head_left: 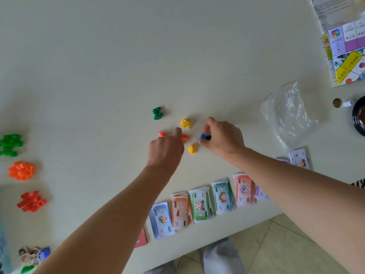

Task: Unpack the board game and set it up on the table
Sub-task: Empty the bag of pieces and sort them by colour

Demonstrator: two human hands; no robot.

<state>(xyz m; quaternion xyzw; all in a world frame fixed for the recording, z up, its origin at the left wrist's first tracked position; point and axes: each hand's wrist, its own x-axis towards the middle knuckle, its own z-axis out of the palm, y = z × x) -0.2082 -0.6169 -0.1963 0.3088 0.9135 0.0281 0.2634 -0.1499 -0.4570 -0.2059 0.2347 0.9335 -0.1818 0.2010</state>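
Right hand (223, 137) pinches blue piece (202, 136) narrowly between thumb and fingertips, dark green piece (208, 137) touching it, mid-table (98, 66). Left hand (166, 151): index out between red piece (161, 134) and orange-red piece (185, 137), other fingers curled under, cannot tell if holding anything. Play-money stacks (199, 206) at near edge read 5000, 1000, 500. Game board (347, 56) far right, text blurred.

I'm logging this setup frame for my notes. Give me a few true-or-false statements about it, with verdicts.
1. The right hand pinches a blue token. True.
2. The plastic bag is full of pieces. False: it lies flat and looks empty.
3. The play money lies in separate stacks along the table near edge. True.
4. The left hand holds the green token. False: it lies apart, beyond that hand.
5. The die sits among the money stacks. False: it lies far right, past the bag.
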